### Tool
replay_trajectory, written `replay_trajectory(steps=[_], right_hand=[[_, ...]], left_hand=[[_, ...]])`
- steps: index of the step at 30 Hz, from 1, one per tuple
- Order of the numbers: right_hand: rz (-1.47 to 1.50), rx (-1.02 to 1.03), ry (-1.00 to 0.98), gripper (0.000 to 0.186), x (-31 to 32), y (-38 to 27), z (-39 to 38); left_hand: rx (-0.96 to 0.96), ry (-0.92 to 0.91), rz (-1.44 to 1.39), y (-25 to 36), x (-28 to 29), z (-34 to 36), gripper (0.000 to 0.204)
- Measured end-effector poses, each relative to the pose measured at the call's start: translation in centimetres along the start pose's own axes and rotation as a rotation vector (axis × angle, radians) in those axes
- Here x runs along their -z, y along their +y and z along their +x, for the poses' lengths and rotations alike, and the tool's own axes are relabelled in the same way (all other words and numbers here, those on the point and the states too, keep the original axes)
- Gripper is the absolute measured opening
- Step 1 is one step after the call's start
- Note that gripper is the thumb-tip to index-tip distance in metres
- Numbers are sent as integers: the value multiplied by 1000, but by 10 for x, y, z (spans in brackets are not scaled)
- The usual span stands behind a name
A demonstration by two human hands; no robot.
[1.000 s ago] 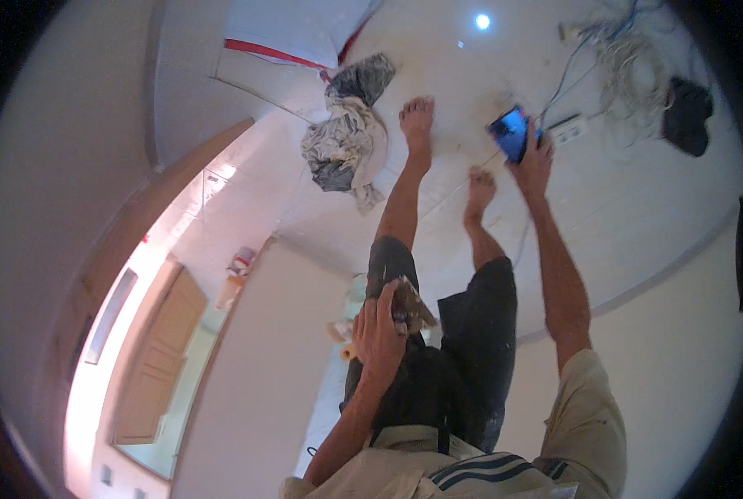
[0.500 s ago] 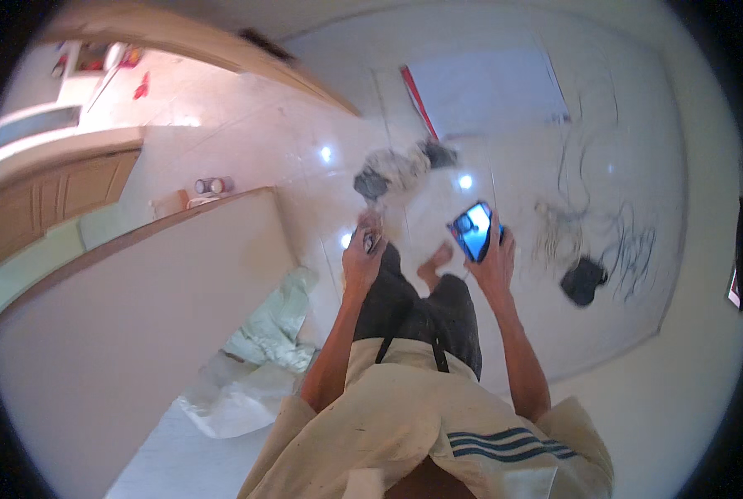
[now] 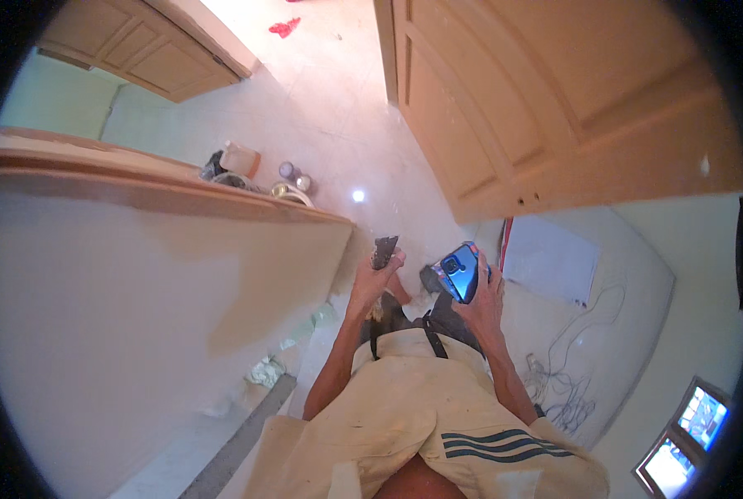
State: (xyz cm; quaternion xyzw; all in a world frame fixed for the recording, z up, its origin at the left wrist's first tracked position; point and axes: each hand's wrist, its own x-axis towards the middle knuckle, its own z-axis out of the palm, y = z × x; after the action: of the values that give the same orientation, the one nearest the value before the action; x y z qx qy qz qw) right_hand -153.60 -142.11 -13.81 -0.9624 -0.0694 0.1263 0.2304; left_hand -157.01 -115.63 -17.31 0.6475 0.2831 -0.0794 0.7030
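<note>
Around a small dark block-like object (image 3: 385, 251), whose kind I cannot make out, the fingers of my left hand (image 3: 371, 283) are closed. A glossy blue smartphone (image 3: 464, 279) with a dark camera bump is gripped in my right hand (image 3: 483, 311), its back facing up. Something with pale and reddish edges shows beside the phone; I cannot tell whether it is held too. Both hands are in front of my body, apart from each other.
A wooden door (image 3: 504, 108) stands at the upper right, and a low wall (image 3: 138, 274) runs along my left. Beyond its end, cans (image 3: 295, 175) and a pale container (image 3: 240, 158) sit on the floor. Tangled cables (image 3: 558, 387) and a white board (image 3: 552, 262) lie right.
My view has swung left toward the doorway, and the door now fills the upper right. The phone and the dark object stay in my hands. The board and cables appear farther down.
</note>
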Motion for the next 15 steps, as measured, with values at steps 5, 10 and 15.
replay_trajectory(steps=[5,10,15], right_hand=[[-29,125,-141,138,18,-90,131],[-15,383,-188,141,7,-204,303],[-73,617,-320,135,1,-307,466]], left_hand=[[60,126,-33,80,35,76,41],[43,333,-209,123,98,181,44],[61,616,-412,180,136,241,53]])
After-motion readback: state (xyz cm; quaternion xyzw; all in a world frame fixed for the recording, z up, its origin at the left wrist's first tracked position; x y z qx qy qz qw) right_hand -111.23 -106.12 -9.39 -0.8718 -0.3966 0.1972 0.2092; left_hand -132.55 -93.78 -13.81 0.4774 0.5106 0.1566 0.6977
